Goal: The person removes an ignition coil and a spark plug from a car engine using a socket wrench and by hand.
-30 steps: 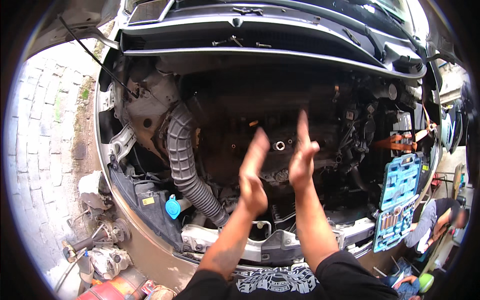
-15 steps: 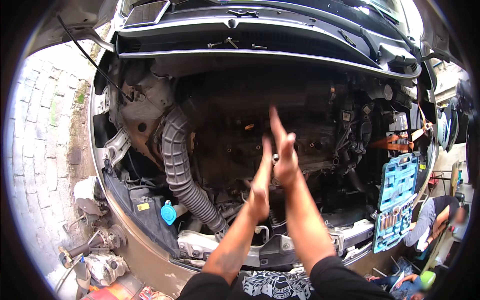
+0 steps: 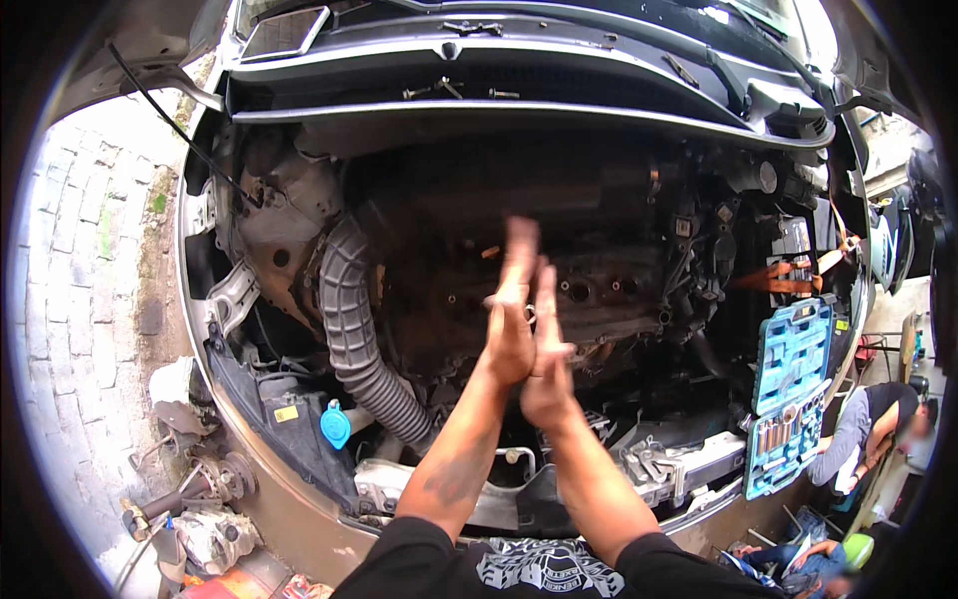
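the bare left hand (image 3: 511, 334) and bare right hand (image 3: 546, 374) stand flat, palm to palm, seemingly holding nothing, over the dark brown metal engine (image 3: 594, 265), whose round black holes (image 3: 579, 293) could catch grit if those palms shed any.

Black T-shirt (image 3: 461, 573); short sleeves (image 3: 414, 551); pale printed lettering (image 3: 544, 569) across front; tattoo-like patch (image 3: 454, 483) on bare left forearm (image 3: 473, 424).

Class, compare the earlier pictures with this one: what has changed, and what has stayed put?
The right hand moved left and back, the left hand forward, so the gap between them has narrowed and the left now reaches farther. Neither visibly took hold of or let go of anything. The grey hose and open blue toolbox stayed put.
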A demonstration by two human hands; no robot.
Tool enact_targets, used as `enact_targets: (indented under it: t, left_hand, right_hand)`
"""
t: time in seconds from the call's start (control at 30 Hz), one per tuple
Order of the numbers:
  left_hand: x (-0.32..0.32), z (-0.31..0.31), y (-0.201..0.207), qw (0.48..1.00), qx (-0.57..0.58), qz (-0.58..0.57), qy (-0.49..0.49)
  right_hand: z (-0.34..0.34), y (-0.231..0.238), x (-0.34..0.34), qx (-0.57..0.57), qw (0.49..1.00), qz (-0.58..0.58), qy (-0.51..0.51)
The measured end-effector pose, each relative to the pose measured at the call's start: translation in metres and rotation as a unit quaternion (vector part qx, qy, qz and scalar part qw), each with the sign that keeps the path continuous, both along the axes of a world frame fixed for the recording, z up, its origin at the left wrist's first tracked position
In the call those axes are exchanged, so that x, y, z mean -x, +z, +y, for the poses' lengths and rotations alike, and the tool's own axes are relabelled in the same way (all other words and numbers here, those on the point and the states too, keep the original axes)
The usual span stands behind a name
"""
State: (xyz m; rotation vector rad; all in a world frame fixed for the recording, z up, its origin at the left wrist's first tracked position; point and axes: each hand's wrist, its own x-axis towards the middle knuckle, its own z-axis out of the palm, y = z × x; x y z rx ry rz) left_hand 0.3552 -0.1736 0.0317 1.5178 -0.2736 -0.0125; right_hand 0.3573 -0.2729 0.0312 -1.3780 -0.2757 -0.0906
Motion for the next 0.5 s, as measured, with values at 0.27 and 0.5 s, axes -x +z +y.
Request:
enact_targets:
  t: [0.27, 0.5]
  left_hand:
    - [0.027, 0.013, -0.02, 0.996, 0.051, 0.021, 0.066]
    - [-0.033, -0.009, -0.014, 0.993, 0.113, -0.022, 0.021]
  right_hand:
    - [-0.01, -0.002, 0.027, 0.03, 0.998, -0.001, -0.063]
    - [0.01, 0.0, 0.051, 0.039, 0.999, 0.027, -0.006]
